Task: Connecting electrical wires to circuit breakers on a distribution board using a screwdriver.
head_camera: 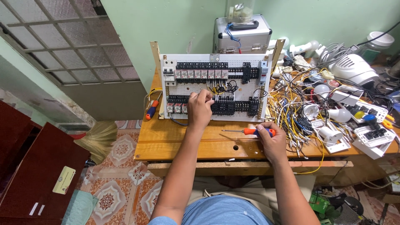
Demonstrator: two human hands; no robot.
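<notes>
Head view: right grip [270,139] clasps screwdriver [249,131]; left grip [200,106] pinches wire [209,88].

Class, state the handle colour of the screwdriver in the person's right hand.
Orange with blue, on the screwdriver held by the right hand; head view.

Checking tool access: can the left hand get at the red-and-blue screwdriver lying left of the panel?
Probably yes. The left hand is at the panel; the red-and-blue screwdriver lies unobstructed on the bench.
</notes>
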